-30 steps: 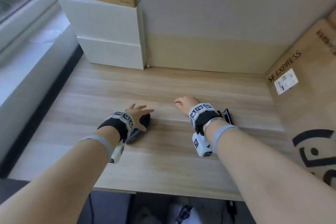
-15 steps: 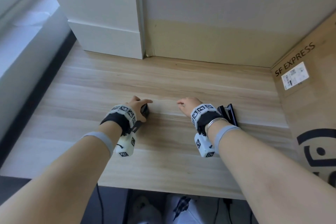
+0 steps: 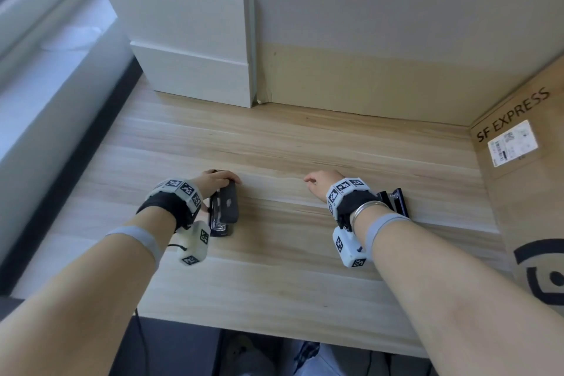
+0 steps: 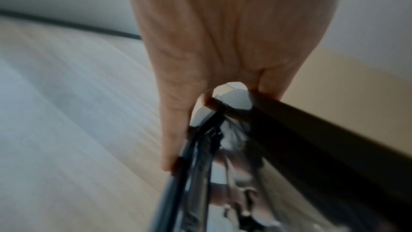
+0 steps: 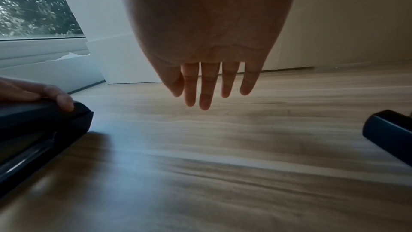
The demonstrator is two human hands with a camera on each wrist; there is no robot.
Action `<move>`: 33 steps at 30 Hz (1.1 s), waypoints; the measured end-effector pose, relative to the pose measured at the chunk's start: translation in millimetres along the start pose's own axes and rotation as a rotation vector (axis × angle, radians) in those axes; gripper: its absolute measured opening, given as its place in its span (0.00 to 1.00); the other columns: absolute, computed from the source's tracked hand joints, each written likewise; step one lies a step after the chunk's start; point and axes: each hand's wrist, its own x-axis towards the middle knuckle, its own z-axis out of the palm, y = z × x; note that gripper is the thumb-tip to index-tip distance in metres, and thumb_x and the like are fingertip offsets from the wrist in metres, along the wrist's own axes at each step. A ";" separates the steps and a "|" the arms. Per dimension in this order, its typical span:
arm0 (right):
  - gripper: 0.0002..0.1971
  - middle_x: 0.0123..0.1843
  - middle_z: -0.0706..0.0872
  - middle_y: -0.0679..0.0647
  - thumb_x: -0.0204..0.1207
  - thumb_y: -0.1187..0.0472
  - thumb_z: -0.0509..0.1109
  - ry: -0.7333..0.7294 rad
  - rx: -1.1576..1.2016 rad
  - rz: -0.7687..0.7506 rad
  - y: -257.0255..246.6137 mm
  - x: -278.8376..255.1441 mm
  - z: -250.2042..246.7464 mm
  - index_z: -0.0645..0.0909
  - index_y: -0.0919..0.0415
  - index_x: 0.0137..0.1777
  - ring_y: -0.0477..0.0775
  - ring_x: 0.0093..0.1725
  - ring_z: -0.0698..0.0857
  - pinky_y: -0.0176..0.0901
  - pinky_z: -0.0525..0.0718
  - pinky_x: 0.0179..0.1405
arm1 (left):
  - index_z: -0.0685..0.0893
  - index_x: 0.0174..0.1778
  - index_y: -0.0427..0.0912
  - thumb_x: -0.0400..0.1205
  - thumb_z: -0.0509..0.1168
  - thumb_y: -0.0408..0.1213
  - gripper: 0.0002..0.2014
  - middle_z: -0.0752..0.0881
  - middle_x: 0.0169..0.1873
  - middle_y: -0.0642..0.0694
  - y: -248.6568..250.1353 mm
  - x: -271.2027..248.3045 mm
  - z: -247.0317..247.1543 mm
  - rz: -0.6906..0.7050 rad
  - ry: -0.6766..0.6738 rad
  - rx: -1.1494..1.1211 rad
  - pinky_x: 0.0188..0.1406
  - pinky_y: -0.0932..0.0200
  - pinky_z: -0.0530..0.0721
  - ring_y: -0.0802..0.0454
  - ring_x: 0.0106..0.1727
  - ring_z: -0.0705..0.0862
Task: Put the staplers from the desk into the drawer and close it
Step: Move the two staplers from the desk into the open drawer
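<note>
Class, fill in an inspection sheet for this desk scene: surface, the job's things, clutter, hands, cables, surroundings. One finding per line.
Surface: light wood-grain desk.
Job's things: black stapler on the desk under the left hand; second stapler on the desk, partly hidden behind the right wrist. No drawer in view.
Clutter: nothing seen.
Hands: left hand grips the black stapler; right hand hangs over the desk, fingers straight, holding nothing.
Cables: thin dark cables below the desk's front edge.
Surroundings: white boxes at the back left, SF EXPRESS carton on the right, window on the left.
</note>
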 end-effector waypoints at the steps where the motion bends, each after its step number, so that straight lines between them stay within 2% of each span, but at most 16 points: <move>1: 0.20 0.74 0.80 0.53 0.85 0.59 0.54 -0.005 -0.008 -0.003 -2.4 0.7 0.0 0.74 0.53 0.74 0.58 0.72 0.78 0.47 0.77 0.71 | 0.78 0.38 0.59 0.84 0.56 0.31 0.17 0.72 0.64 0.38 0.4 -1.8 -1.3 0.004 -0.011 0.050 0.57 0.42 0.82 0.39 0.64 0.74; 2: 0.20 0.74 0.80 0.53 0.85 0.59 0.54 -0.010 -0.014 -0.007 -4.9 1.4 -0.1 0.74 0.54 0.74 0.58 0.73 0.78 0.47 0.76 0.71 | 0.78 0.38 0.58 0.83 0.57 0.28 0.17 0.69 0.71 0.38 -0.7 -3.3 -2.8 0.008 -0.017 0.091 0.57 0.42 0.82 0.38 0.68 0.73; 4: 0.20 0.75 0.79 0.53 0.85 0.60 0.54 -0.015 -0.019 -0.014 -9.2 3.1 -0.1 0.74 0.54 0.74 0.57 0.73 0.78 0.47 0.76 0.71 | 0.79 0.42 0.55 0.79 0.54 0.18 0.22 0.57 0.82 0.41 -5.3 -4.4 -10.2 0.019 -0.014 0.207 0.53 0.42 0.86 0.36 0.79 0.64; 7: 0.20 0.75 0.79 0.54 0.85 0.60 0.53 -0.027 -0.031 -0.020 -15.7 4.9 -0.7 0.74 0.54 0.74 0.57 0.74 0.77 0.47 0.76 0.72 | 0.81 0.55 0.50 0.77 0.56 0.16 0.24 0.50 0.85 0.41 -10.8 -3.2 -19.4 0.080 -0.006 0.446 0.72 0.44 0.77 0.40 0.85 0.56; 9: 0.20 0.76 0.78 0.54 0.85 0.61 0.53 -0.031 -0.046 -0.030 -20.8 5.1 -0.7 0.74 0.55 0.75 0.57 0.74 0.77 0.46 0.75 0.72 | 0.80 0.67 0.43 0.77 0.58 0.16 0.25 0.51 0.85 0.43 -13.0 -3.0 -22.6 0.120 -0.032 0.529 0.76 0.50 0.70 0.41 0.84 0.58; 11: 0.20 0.76 0.78 0.54 0.85 0.61 0.53 -0.029 -0.054 -0.038 -25.1 5.4 0.8 0.74 0.55 0.74 0.57 0.74 0.77 0.46 0.75 0.72 | 0.80 0.68 0.43 0.76 0.62 0.18 0.26 0.50 0.85 0.45 -11.9 -3.5 -22.6 0.180 -0.044 0.620 0.77 0.52 0.70 0.41 0.83 0.60; 13: 0.20 0.75 0.79 0.54 0.85 0.61 0.53 -0.029 -0.054 -0.043 -28.0 6.2 3.6 0.75 0.54 0.74 0.58 0.74 0.77 0.46 0.75 0.73 | 0.79 0.69 0.46 0.76 0.67 0.25 0.25 0.50 0.85 0.47 -15.5 -1.5 -21.1 0.251 -0.035 0.788 0.81 0.46 0.65 0.41 0.85 0.54; 16: 0.20 0.76 0.79 0.54 0.85 0.62 0.53 -0.045 -0.063 -0.049 -30.3 6.1 7.5 0.75 0.55 0.74 0.57 0.74 0.76 0.45 0.74 0.74 | 0.77 0.69 0.55 0.77 0.68 0.30 0.25 0.56 0.84 0.54 -22.2 0.6 -18.4 0.319 -0.033 1.011 0.85 0.45 0.54 0.49 0.86 0.47; 19: 0.20 0.76 0.78 0.53 0.85 0.62 0.53 -0.070 -0.074 -0.054 -30.9 4.9 12.7 0.75 0.56 0.74 0.56 0.75 0.75 0.44 0.73 0.74 | 0.76 0.69 0.54 0.77 0.68 0.36 0.23 0.69 0.77 0.54 -20.5 -2.4 -17.8 0.371 0.005 1.092 0.85 0.49 0.51 0.55 0.85 0.56; 21: 0.20 0.76 0.77 0.53 0.85 0.62 0.53 -0.084 -0.083 -0.053 -31.3 3.3 15.7 0.75 0.56 0.74 0.56 0.75 0.75 0.42 0.72 0.73 | 0.77 0.67 0.51 0.76 0.68 0.40 0.22 0.75 0.72 0.53 -16.5 -7.0 -18.5 0.351 0.023 1.101 0.85 0.48 0.52 0.54 0.82 0.63; 23: 0.20 0.77 0.77 0.52 0.86 0.62 0.52 -0.090 -0.093 -0.061 -32.2 1.9 16.8 0.75 0.56 0.74 0.55 0.76 0.75 0.42 0.72 0.73 | 0.79 0.61 0.46 0.75 0.68 0.41 0.18 0.82 0.65 0.49 -14.9 -12.0 -18.0 0.314 0.068 1.047 0.79 0.49 0.66 0.48 0.74 0.75; 25: 0.20 0.77 0.77 0.53 0.86 0.62 0.52 -0.096 -0.101 -0.072 -34.6 -0.4 16.2 0.75 0.57 0.74 0.56 0.76 0.75 0.42 0.72 0.73 | 0.79 0.54 0.41 0.75 0.68 0.40 0.14 0.86 0.57 0.42 -17.3 -19.7 -16.5 0.262 0.129 0.941 0.58 0.51 0.79 0.41 0.60 0.83; 26: 0.20 0.77 0.77 0.53 0.86 0.62 0.52 -0.096 -0.107 -0.080 -36.1 -1.9 15.5 0.75 0.57 0.74 0.56 0.76 0.75 0.43 0.72 0.73 | 0.78 0.50 0.41 0.74 0.68 0.39 0.12 0.87 0.54 0.40 -18.5 -24.8 -14.9 0.226 0.155 0.901 0.51 0.53 0.80 0.40 0.56 0.85; 28: 0.20 0.76 0.77 0.54 0.86 0.61 0.52 -0.095 -0.117 -0.101 -39.9 -4.2 15.5 0.75 0.58 0.74 0.57 0.75 0.75 0.43 0.73 0.73 | 0.76 0.48 0.42 0.74 0.68 0.39 0.10 0.89 0.52 0.40 -23.3 -34.6 -10.8 0.164 0.218 0.833 0.45 0.54 0.80 0.41 0.50 0.85; 31: 0.20 0.76 0.78 0.55 0.86 0.61 0.53 -0.102 -0.137 -0.138 -47.5 -4.0 18.0 0.75 0.59 0.74 0.57 0.75 0.75 0.44 0.73 0.72 | 0.80 0.57 0.40 0.74 0.68 0.41 0.16 0.90 0.52 0.40 -33.0 -49.6 -4.6 0.071 0.324 0.700 0.41 0.58 0.76 0.41 0.50 0.86; 33: 0.19 0.75 0.79 0.56 0.85 0.63 0.54 -0.093 -0.150 -0.165 -53.5 -1.5 21.8 0.77 0.59 0.72 0.58 0.74 0.77 0.45 0.74 0.72 | 0.79 0.58 0.38 0.74 0.69 0.40 0.17 0.89 0.51 0.38 -41.1 -61.9 -1.6 0.020 0.388 0.534 0.40 0.57 0.77 0.39 0.48 0.86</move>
